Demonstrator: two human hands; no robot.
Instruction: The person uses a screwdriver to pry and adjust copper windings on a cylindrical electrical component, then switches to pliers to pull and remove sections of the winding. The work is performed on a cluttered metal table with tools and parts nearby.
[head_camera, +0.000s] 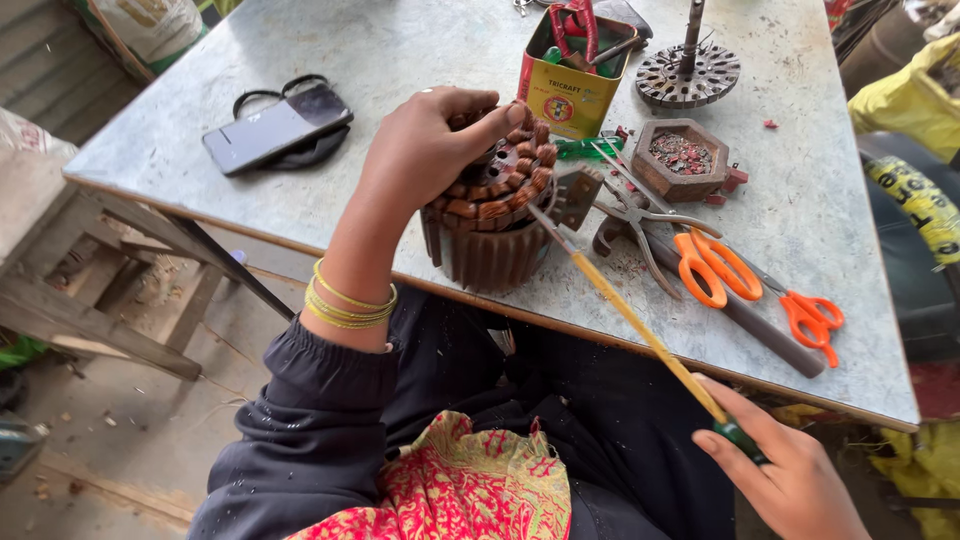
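Resting under left-hand fingers (500, 118), stator (492, 215); right hand (790, 480) apart.

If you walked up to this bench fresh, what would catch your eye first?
The left hand gripping a copper-wound motor stator at the table's near edge. The right hand aims a long yellow rod at it. Right of that lie orange-handled scissors.

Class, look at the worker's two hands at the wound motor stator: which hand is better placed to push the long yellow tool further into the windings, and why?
Probably the right hand: it grips the long yellow tool at its handle, tip at the stator. The left hand is occupied holding the stator's top.
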